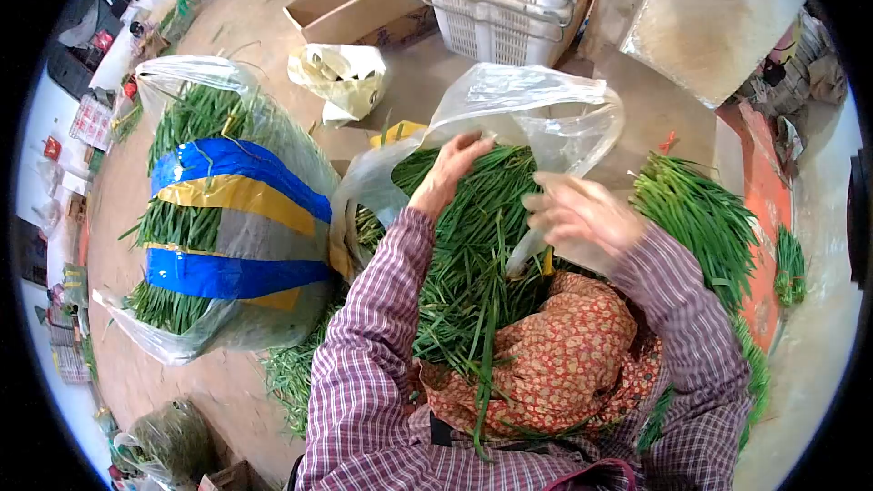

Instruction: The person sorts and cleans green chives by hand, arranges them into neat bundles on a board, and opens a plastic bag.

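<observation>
In front of me a clear plastic bag [568,95] stands with its mouth spread, filled with long green chives [486,209]. My left hand [452,168] rests at the far left edge of the leaves, its fingers stretched out near the bag's rim. Over the right side of the bag is my right hand [591,211], slightly blurred, with fingers apart and nothing visible in them. Loose leaves hang down onto the red flowered apron [555,336] on my lap.
At left lies a packed bag of chives wrapped with blue and yellow tape [241,273]. More bundled chives [696,218] lie at right on an orange board [768,209]. Ahead are a white plastic bag [341,73], a cardboard box [382,18] and stacked white crates [500,32].
</observation>
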A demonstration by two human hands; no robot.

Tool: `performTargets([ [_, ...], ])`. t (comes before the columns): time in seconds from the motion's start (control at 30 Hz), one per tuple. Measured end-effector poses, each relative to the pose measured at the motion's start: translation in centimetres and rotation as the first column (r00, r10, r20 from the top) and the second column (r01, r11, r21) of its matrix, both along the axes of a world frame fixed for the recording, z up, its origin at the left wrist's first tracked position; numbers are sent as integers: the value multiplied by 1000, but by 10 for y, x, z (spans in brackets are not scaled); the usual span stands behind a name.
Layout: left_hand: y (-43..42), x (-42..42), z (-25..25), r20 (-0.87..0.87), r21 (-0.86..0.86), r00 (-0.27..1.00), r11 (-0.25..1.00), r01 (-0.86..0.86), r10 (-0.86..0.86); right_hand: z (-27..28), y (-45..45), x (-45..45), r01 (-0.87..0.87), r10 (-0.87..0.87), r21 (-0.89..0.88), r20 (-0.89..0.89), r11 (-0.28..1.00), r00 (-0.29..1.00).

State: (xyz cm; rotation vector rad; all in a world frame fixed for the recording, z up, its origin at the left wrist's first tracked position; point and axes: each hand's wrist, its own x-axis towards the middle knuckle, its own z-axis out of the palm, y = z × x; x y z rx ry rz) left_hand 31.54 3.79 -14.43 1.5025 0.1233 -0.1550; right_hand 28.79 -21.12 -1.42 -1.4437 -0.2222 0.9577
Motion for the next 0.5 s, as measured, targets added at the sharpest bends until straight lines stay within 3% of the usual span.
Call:
performTargets([
  [0.1,4,15,2,47,-80,998,996,-31,35,-33,30,43,251,-226,108,-202,962,953],
  [0.17,4,11,-16,27,-120,1000,993,-11,14,-45,31,65,434,-400,219,-182,874,898],
  [0.2,1,5,-29,-22,-18,999,999,44,-44,-44,31,77,566,-527,194,-221,801,821],
  [0.23,-3,-3,-45,-76,83,992,991,104,-98,-38,28,84,588,-555,263,-193,765,809],
  [0.27,-12,-15,-61,-23,159,997,984,76,-74,-28,22,91,602,-583,332,-166,726,795],
  [0.33,-24,-25,-91,38,318,998,947,30,-45,1,7,99,504,-572,420,46,755,819],
  [0.43,-37,-20,-95,39,409,999,913,8,-26,35,8,93,620,-687,418,13,664,727],
  [0.47,-40,-12,-104,213,545,977,832,-97,-25,32,1,96,622,-686,412,11,666,727],
  [0.5,-42,-4,-106,378,646,924,730,-222,-54,33,-8,98,506,-580,481,6,716,815],
])
